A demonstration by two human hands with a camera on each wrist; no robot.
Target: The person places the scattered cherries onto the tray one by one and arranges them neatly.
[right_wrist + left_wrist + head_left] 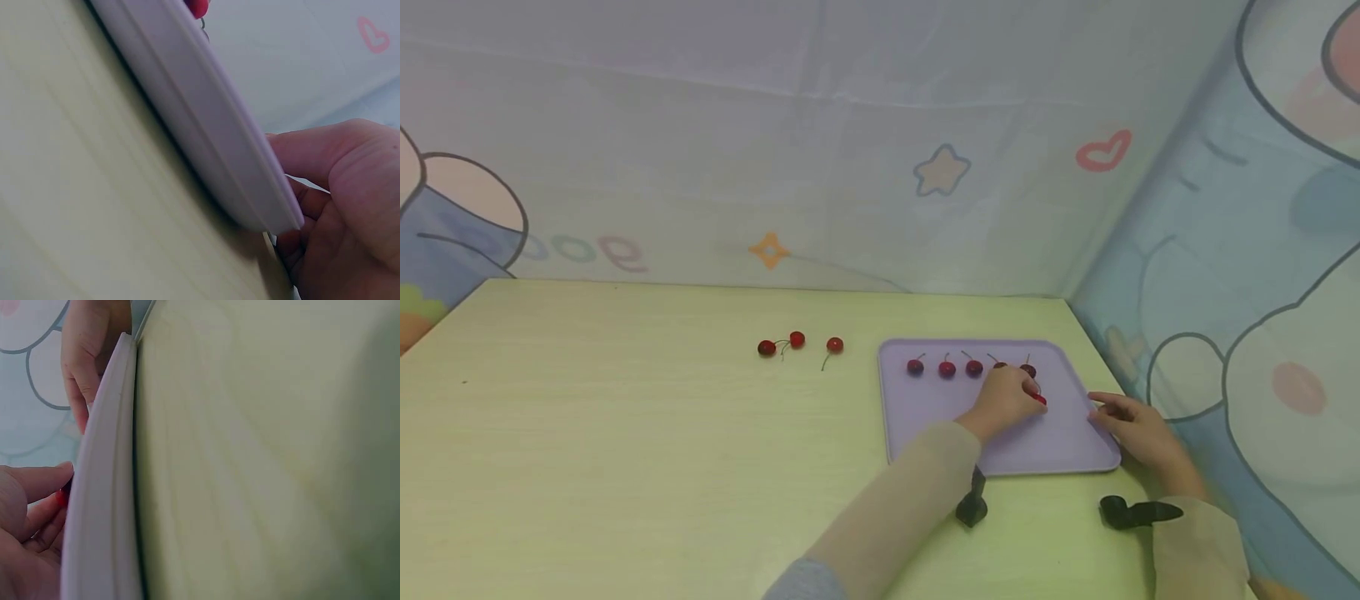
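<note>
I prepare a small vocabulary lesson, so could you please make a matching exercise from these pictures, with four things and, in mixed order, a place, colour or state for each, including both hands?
Column one:
1. left hand
2. right hand
3. tray
4. row of five cherries

Column two:
A. inside the tray, along its far side
B. pale purple
C. pinching a red cherry
D. at the tray's right edge

Right pairs: 1-C, 2-D, 3-B, 4-A
</note>
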